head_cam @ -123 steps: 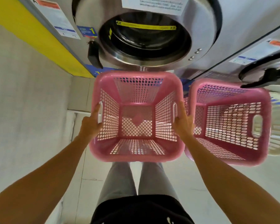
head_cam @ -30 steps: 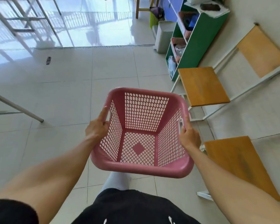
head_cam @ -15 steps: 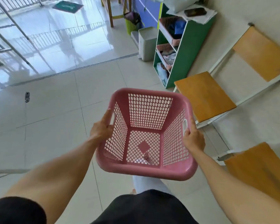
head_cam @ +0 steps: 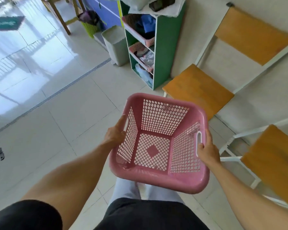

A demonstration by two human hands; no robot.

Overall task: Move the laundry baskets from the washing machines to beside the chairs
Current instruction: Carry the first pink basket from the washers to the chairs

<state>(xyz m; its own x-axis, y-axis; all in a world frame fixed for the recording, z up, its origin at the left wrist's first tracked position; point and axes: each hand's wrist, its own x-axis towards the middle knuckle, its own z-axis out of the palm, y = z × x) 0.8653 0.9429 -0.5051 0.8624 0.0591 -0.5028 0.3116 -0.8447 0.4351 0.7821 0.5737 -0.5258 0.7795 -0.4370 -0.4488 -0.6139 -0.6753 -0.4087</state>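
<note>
I hold an empty pink laundry basket [head_cam: 163,180] above the tiled floor, in front of my legs. My left hand [head_cam: 115,134] grips its left side at the handle slot, and my right hand [head_cam: 207,150] grips the right side by the white handle slot. Two chairs with orange wooden seats and white frames stand along the wall to the right: the far chair [head_cam: 198,89] just beyond the basket and the near chair [head_cam: 271,161] at my right arm. No washing machines are in view.
A green shelf unit [head_cam: 165,52] filled with small baskets and bags stands against the wall past the far chair. Left of it are a grey bin [head_cam: 115,45] and a green waste basket [head_cam: 90,24]. A small dark object [head_cam: 0,153] lies on the floor at the left.
I have carried the basket away from the washing machines and turned toward the chairs. Over the last second the chairs and the green shelf have come closer; both hands keep their grip.
</note>
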